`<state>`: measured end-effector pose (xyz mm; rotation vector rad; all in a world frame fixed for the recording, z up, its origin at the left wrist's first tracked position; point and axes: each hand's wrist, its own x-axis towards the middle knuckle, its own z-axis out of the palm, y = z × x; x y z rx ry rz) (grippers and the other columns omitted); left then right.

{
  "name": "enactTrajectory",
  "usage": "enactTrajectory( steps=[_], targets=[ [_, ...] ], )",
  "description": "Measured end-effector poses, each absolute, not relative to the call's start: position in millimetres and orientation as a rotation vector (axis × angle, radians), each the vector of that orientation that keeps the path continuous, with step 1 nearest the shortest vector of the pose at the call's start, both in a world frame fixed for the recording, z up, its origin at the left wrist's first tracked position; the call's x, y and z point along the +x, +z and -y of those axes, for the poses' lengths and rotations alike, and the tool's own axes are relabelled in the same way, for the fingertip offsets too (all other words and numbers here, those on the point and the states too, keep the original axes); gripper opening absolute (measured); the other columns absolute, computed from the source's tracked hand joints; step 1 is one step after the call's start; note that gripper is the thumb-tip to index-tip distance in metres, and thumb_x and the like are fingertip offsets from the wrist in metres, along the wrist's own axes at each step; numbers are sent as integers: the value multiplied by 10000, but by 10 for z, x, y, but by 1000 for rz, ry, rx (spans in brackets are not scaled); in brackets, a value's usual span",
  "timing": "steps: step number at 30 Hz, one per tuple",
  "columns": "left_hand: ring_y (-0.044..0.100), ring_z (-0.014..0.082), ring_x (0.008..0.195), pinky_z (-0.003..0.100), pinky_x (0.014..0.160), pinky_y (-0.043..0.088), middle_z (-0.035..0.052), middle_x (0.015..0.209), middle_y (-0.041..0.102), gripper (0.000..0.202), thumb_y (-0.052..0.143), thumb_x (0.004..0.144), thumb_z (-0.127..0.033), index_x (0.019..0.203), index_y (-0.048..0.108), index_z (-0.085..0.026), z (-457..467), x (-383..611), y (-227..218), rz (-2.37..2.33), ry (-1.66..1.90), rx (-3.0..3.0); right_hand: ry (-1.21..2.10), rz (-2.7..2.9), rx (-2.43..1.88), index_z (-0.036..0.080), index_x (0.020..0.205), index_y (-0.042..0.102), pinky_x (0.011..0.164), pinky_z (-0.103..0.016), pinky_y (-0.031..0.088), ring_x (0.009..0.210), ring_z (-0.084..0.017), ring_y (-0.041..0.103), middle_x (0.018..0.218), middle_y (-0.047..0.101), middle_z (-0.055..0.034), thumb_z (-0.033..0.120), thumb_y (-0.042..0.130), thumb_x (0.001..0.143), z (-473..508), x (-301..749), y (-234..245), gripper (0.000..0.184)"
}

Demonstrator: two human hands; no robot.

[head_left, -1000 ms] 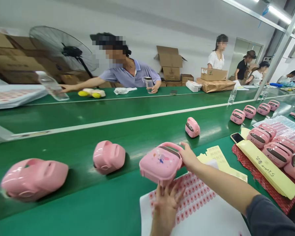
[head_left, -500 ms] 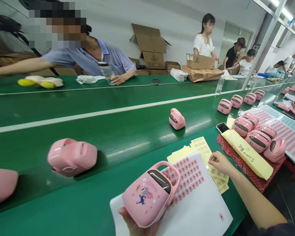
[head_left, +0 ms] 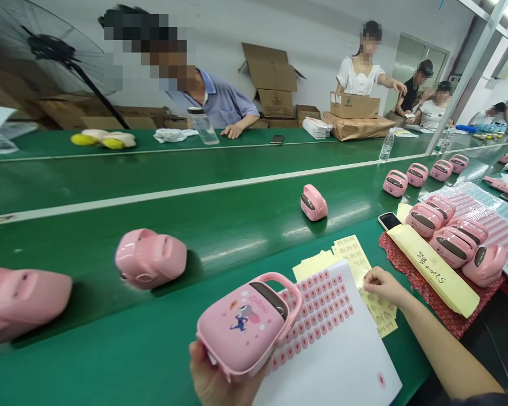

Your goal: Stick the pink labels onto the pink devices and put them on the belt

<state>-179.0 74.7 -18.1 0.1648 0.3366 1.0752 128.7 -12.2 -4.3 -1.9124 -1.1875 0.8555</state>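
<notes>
My left hand grips a pink handled device from below, tilted above the white sticker sheet. Its front carries a cartoon rabbit print, and a dark window sits near the raised carry handle. The white sheet bears rows of small pink stickers, partly covered by the device. My right hand is pinched closed over the yellow label sheets, right of the white sheet. Whatever lies between its fingertips is too small to make out.
Pink devices stand along the green belt. More sit on red bubble wrap beside a folded yellow paper and a phone. Across the belt are a co-worker, a tumbler and a water bottle.
My left hand has shifted slightly left and tipped the device further back. My right hand stays pinched at the yellow sheets. The view has swung left; the co-worker's outstretched arm is no longer visible.
</notes>
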Motion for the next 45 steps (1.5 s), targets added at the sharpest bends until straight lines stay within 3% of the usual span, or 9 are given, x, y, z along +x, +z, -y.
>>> enactTrajectory(
  steps=[3,8,16,21,26,29,33,41,45],
  targets=[
    [637,301,930,467,737,538,-9,1041,697,492,592,662,-461,1144,533,-386,-715,-1702,74,-436,1129,107,866,1173,-1896,188,639,528,685,-286,463,713,-154,567,787,540,-6,168,556,700,117,1327,-67,70],
    [583,295,1032,475,845,487,-30,1014,702,428,568,671,-514,1078,585,-383,-597,-1471,443,-683,1260,60,707,1150,-1943,204,571,488,757,-340,441,756,-184,527,781,466,-16,113,558,662,49,1159,-132,147],
    [563,303,1067,496,905,438,-31,902,727,436,599,652,-560,1055,603,-395,-534,-1507,413,-678,1210,87,766,1109,-1860,195,563,525,690,-311,449,688,-157,516,762,477,0,113,575,640,80,1190,-133,123],
    [618,292,965,500,876,453,-12,890,728,425,560,711,-533,1103,583,-370,-537,-1527,381,-601,1159,71,908,1042,-1748,182,550,547,628,-277,419,640,-137,498,700,516,14,233,636,600,103,1286,-54,114],
    [649,243,831,443,857,475,1,838,720,413,595,708,-442,1097,597,-304,-494,-1432,479,-760,1177,110,1044,949,-1574,188,553,494,586,-277,395,599,-137,479,667,527,-2,417,626,599,129,1282,189,268],
    [587,267,987,381,853,485,22,934,696,507,707,603,-445,1066,614,-262,-430,-1279,550,-882,1258,266,1073,916,-1477,194,577,493,631,-292,405,682,-160,505,755,548,-31,471,613,623,104,1093,417,306],
    [461,282,1162,326,878,461,41,1155,599,654,754,522,-538,1096,584,-275,-354,-1095,592,-909,1304,448,1136,941,-1245,201,611,557,676,-296,410,762,-177,512,812,550,-31,426,682,605,21,569,722,258],
    [460,281,1158,368,892,449,41,1254,513,677,760,548,-502,1151,509,-321,-293,-1075,621,-890,1321,505,1086,1043,-1257,205,587,625,763,-319,415,897,-209,508,845,515,-32,345,703,599,-147,60,823,161],
    [449,273,1170,358,896,445,37,1289,483,658,761,556,-491,1142,511,-325,-293,-1073,628,-884,1317,486,1082,1047,-1280,206,591,625,727,-314,427,892,-210,494,843,491,-33,317,693,600,-156,74,786,130]
  ],
)
